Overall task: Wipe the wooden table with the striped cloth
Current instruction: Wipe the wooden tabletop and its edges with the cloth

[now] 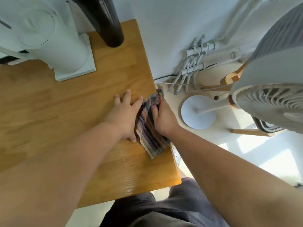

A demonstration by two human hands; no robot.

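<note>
Over at the right edge of the desk [49, 104] lies the cloth [147, 136], bunched at its far end. The right hand [164, 118] grips that bunched part, fingers curled round it and thumb on top. The left hand [123, 115] lies flat on the wood, fingers [127, 97] spread, touching the cloth's left side.

Head-worn wide view, looking steeply down, close over wooden table [65, 112]

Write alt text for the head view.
A person's right hand grips a bunched multicoloured striped cloth at the right edge of a light wooden table, while the left hand rests flat beside it.
</note>
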